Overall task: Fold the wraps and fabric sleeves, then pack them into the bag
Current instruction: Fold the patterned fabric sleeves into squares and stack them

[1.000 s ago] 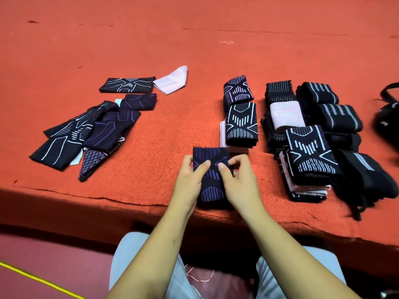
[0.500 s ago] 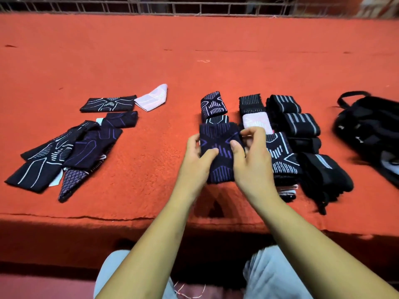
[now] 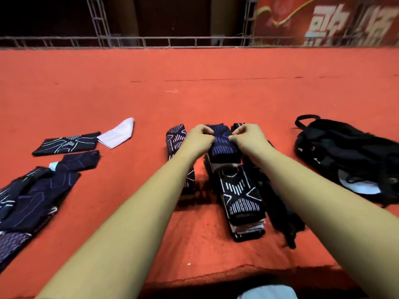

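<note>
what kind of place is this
Probably an event stage: red carpet covers the raised surface, a metal truss rail lines its far edge, and a red banner with large characters hangs behind.

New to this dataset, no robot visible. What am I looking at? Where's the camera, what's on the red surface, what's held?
No machine: a person works with two bare hands. Every picture comes from one wide-angle camera worn on the head, looking forward and down, so the forearms enter from below. The surface is a red carpet. At its left lie loose dark sleeves and a white piece; in the middle, a row of folded pieces; at the right, a black bag. The left hand and right hand pinch one folded sleeve with purple markings over the far end of that row; whether it rests there cannot be told.
</note>
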Motion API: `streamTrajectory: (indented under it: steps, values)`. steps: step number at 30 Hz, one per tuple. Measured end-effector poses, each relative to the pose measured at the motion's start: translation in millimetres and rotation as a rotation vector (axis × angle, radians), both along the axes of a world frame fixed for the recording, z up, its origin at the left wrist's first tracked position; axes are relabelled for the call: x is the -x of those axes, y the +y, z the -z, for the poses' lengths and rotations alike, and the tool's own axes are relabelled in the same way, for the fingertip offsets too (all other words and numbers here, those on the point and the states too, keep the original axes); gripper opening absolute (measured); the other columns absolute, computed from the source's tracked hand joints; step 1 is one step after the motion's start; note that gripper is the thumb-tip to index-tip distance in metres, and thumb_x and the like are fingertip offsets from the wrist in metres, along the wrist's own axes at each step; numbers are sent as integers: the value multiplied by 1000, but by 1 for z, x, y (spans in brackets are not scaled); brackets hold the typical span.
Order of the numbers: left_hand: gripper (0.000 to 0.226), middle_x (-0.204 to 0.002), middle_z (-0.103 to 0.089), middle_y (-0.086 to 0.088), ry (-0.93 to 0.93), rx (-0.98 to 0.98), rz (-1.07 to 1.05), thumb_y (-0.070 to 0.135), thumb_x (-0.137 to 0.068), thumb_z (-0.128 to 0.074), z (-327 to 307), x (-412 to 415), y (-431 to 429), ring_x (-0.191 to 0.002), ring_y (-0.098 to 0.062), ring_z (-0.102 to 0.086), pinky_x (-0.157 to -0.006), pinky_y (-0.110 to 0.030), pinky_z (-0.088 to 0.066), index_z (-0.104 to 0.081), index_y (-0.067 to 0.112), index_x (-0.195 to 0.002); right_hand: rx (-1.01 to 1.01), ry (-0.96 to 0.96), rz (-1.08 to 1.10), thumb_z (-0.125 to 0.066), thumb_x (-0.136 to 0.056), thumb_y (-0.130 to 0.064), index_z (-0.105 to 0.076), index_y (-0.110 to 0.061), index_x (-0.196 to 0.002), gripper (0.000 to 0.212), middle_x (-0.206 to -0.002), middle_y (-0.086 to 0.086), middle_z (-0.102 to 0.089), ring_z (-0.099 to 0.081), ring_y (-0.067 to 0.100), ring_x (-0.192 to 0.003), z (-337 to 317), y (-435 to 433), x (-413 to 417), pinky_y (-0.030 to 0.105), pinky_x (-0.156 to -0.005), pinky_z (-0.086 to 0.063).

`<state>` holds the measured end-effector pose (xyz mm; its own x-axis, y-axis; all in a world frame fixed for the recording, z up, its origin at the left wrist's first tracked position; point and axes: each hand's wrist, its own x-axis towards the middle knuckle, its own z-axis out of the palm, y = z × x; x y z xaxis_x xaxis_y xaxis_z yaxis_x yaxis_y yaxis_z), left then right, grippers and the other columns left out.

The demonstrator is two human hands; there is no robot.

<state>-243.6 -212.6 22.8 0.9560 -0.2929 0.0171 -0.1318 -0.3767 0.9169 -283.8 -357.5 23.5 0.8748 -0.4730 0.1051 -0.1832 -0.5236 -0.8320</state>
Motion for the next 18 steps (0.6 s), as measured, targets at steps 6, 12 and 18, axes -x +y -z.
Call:
streamTrajectory:
  steps: [6, 12, 18]
  values:
    - [32, -115, -67, -12, -34, -277, 70, 1, -88, -61, 26, -33, -21, -104, -30, -65, -78, -27, -46, -65, 10, -118, 122, 96, 22, -72, -86, -13, -61, -14, -88, 11, -97, 7, -66, -61, 24, -97, 21, -16, -23, 26, -76, -41]
    - [41, -137, -60, -8, -150, -532, 171, 13, -93, -62, 48, -40, -30, -127, -25, -55, -106, -29, -41, -60, 11, -133, 222, 177, 1, -73, -86, -16, -57, -13, -91, 17, -101, 9, -64, -62, 28, -103, 49, -26, -22, 26, -74, -38]
    - [37, -134, -62, -10, -198, -532, 112, 12, -94, -56, 47, -38, -28, -122, -27, -57, -100, -31, -43, -61, 12, -131, 257, 223, -35, -70, -87, -14, -63, -3, -87, 13, -98, 14, -69, -63, 29, -100, 42, -24, -24, 31, -71, -43]
